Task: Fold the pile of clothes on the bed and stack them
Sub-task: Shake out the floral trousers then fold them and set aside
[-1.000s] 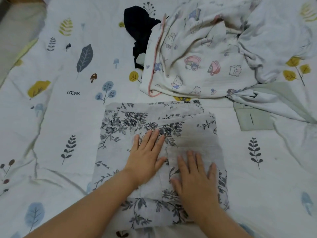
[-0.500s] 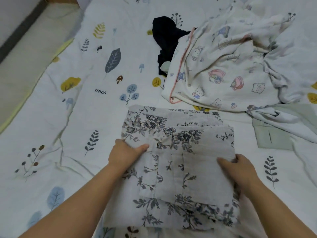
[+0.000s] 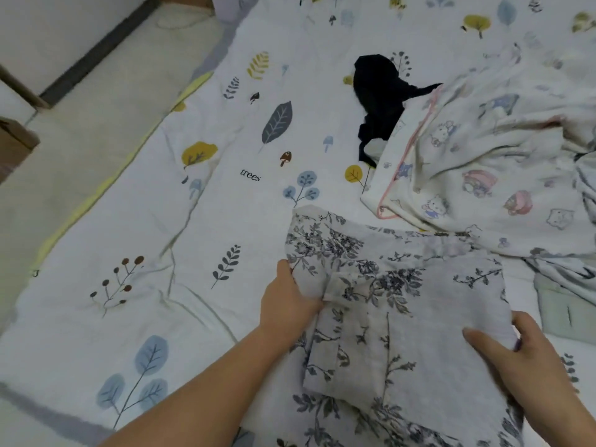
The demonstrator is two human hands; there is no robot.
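The folded floral garment (image 3: 400,321), pale grey with dark blue-grey flower sprigs, lies on the bed at about five o'clock in the view, its layers stacked in a rough rectangle with the far left corner lifted and slightly rumpled. The left hand (image 3: 288,304) grips its left edge at about nine o'clock from the garment's middle, thumb on top and fingers tucked beneath the cloth. The right hand (image 3: 519,353) holds the right edge at about four o'clock, thumb laid over the top layer and the fingers curled round the border. Just beyond the garment, toward one o'clock, lies the unfolded pile: a white cartoon-print cloth (image 3: 477,175) with a pink-trimmed edge, crumpled and overlapping the floral piece's far right corner. A black garment (image 3: 380,95) sits at twelve o'clock, partly tucked under the cartoon cloth. At three o'clock a pale green folded piece (image 3: 561,314) shows beside the right hand, partly covered by white fabric. All of it rests on the bedsheet (image 3: 154,285), white with printed leaves, trees, mushrooms and the word "trees". At ten o'clock the bed's edge meets a beige floor (image 3: 80,124), with a brown box (image 3: 13,146) at the far left.
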